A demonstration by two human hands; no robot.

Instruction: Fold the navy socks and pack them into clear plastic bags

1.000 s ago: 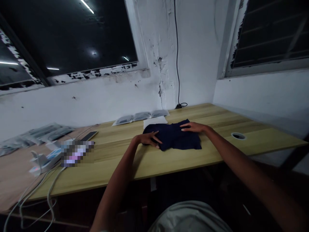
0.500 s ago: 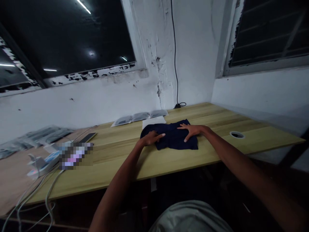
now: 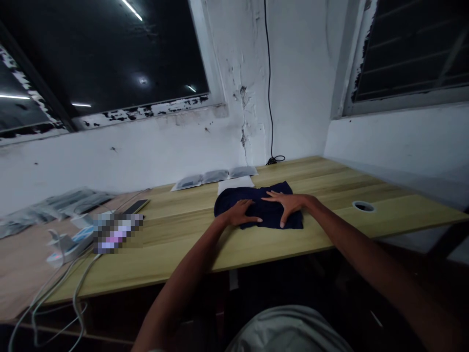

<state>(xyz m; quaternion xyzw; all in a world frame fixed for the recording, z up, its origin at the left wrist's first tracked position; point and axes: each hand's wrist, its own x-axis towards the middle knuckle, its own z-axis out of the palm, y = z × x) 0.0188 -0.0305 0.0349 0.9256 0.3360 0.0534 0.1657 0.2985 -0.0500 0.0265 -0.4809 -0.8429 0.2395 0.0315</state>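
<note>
I'm pressing my left hand (image 3: 243, 213) and right hand (image 3: 289, 203) flat, grip apart with fingers spread, on the folded dark cloth (image 3: 262, 211) lying mid-surface (image 3: 176, 244), white paper (image 3: 235, 185) just behind it.

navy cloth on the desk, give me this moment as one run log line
left hand: flat on navy cloth | right hand: flat on cloth, fingers spread | cloth: folded, on wooden desk | behind: white sheet

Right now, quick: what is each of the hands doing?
Left hand: open, flat on the dark cloth, holding nothing.
Right hand: open, fingers spread, pressing flat on the same cloth.
</note>
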